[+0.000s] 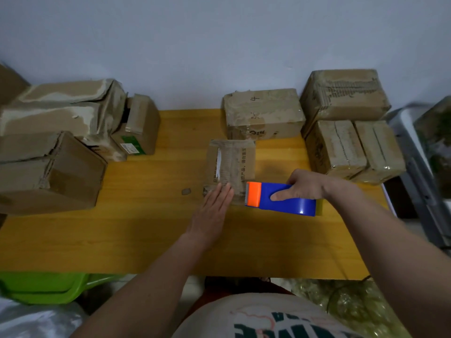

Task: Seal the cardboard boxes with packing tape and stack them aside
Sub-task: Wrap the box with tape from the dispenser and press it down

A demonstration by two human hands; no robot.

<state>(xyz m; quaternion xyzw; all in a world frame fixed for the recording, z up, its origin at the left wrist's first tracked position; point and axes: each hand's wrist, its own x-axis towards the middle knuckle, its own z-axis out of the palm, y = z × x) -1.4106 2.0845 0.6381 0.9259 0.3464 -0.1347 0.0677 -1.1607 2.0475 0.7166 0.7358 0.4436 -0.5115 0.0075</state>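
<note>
On table [146, 228]: left hand [212, 211] flat on box [231, 162]; right hand [302, 185] grip clamped on dispenser [280, 198]; tape unseen.

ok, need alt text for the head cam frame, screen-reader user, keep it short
A person presses their flat left hand on the near end of a small cardboard box on a yellow wooden table while the right hand grips a blue and orange tape dispenser beside it. More cardboard boxes sit along the wall, left and right.
</note>
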